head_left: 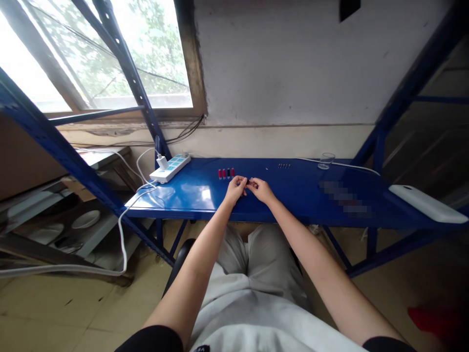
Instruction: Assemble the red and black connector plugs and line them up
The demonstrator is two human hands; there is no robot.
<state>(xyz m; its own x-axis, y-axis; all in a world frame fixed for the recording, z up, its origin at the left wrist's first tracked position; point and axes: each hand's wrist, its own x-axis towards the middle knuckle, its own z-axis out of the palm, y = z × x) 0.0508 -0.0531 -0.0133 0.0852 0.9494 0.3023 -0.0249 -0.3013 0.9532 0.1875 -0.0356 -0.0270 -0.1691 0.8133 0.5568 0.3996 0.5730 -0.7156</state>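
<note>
My left hand (235, 189) and my right hand (260, 189) meet above the front part of the blue table (286, 195). Between their fingertips is a small dark piece (249, 182), mostly covered, so its exact kind does not show. Both hands are closed in a pinch around it. Just beyond my left hand, several small stick-shaped pieces stand in a row, among them a red one (220, 174) and a black one (228, 173), with pale ends. Farther back on the right lies a row of tiny metallic pieces (284, 166).
A white power strip (170, 168) with a plugged-in cable sits at the table's left end. A clear glass (326, 161) stands at the back right, near a white cable. At the right edge lies a white flat object (427, 203). Blue metal posts (128, 63) frame the table.
</note>
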